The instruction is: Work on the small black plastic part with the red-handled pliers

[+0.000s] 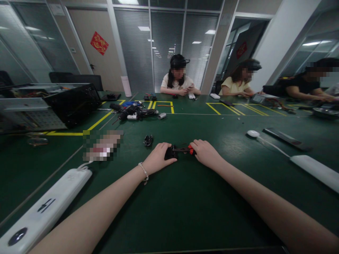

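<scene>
On the green table, my left hand [158, 157] is closed around a small black plastic part [170, 153], whose exact kind I cannot make out. My right hand [204, 151] grips the red handles of a pair of pliers [182, 150]. The dark jaws point left and meet the edge of the black part; whether they pinch it is too small to tell. Another small black piece [148, 140] lies a little beyond my left hand, apart from it.
Black tools and cables [136, 111] are heaped farther back. An opened computer case [71, 106] stands far left. White power strips [47, 208] flank my arms, with a white mouse-like object [253, 133] and a dark flat bar [287, 138] at right. Several people sit across the table.
</scene>
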The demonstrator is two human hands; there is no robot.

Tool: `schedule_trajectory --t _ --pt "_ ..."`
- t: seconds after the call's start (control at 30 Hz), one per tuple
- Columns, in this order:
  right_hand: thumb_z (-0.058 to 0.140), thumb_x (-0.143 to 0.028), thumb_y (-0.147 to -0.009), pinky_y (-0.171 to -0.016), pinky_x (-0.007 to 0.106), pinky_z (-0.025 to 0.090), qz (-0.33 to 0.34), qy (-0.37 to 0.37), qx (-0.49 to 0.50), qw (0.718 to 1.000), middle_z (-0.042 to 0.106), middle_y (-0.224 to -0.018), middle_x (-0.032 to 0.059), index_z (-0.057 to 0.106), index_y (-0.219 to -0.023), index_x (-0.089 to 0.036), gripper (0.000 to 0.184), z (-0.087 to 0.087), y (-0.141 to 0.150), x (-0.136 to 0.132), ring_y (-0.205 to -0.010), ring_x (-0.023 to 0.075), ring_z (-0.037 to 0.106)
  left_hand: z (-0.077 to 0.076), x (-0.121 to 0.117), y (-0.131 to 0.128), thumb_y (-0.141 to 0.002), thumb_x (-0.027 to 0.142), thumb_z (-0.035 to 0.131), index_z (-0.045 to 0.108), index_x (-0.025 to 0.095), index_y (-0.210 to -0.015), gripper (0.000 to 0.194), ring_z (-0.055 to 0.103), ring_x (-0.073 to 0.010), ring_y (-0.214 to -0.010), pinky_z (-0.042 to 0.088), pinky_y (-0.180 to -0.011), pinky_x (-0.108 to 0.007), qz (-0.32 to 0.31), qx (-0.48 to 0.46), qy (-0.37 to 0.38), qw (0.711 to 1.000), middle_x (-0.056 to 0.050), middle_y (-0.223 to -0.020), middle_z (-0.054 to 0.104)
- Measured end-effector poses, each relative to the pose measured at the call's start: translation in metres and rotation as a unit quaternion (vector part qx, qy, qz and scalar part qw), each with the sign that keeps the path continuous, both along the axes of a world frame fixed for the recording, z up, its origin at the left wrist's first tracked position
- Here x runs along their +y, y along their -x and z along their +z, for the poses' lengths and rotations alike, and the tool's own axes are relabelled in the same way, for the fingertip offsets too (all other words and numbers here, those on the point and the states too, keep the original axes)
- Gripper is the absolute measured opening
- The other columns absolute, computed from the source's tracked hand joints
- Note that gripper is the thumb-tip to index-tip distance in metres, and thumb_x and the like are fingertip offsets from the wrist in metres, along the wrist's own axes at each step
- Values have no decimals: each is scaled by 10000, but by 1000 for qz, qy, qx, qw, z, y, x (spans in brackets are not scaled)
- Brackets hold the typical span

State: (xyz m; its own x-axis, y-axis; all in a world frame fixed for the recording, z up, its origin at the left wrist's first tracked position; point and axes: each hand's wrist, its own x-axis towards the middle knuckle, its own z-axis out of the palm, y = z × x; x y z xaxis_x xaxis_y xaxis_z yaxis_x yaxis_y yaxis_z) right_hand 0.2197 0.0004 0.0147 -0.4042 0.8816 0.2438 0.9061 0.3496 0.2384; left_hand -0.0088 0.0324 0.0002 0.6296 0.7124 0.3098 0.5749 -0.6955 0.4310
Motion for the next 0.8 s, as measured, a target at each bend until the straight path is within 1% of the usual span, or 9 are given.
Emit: schedule_trajectory --t 0.4,0.67,0.8 --pt "504 -125 -677 -717 313 373 4 0 8 1000 543 -962 95 515 -990 -136 313 0 -1 0 -849 203 492 2 -1 0 -727 474 539 420 167 -1133 523 451 -243 -1056 387 -881 -380 -3 0 13 1000 -93 -1128 490" --pt "513 -121 -669 -727 311 377 6 -1 8 1000 544 -953 89 521 -978 -133 310 0 0 -1 -853 200 491 2 -2 0 -728 459 548 426 158 -1115 506 450 -238 -1049 377 -892 -375 -1 3 -3 1000 -94 -1106 496" --pt "515 -122 -667 -727 315 378 5 -1 10 1000 545 -962 92 519 -988 -137 321 -1 -1 0 -859 202 493 3 -2 0 -723 464 553 425 164 -1119 513 455 -239 -1043 388 -882 -377 1 5 7 1000 -92 -1110 494"
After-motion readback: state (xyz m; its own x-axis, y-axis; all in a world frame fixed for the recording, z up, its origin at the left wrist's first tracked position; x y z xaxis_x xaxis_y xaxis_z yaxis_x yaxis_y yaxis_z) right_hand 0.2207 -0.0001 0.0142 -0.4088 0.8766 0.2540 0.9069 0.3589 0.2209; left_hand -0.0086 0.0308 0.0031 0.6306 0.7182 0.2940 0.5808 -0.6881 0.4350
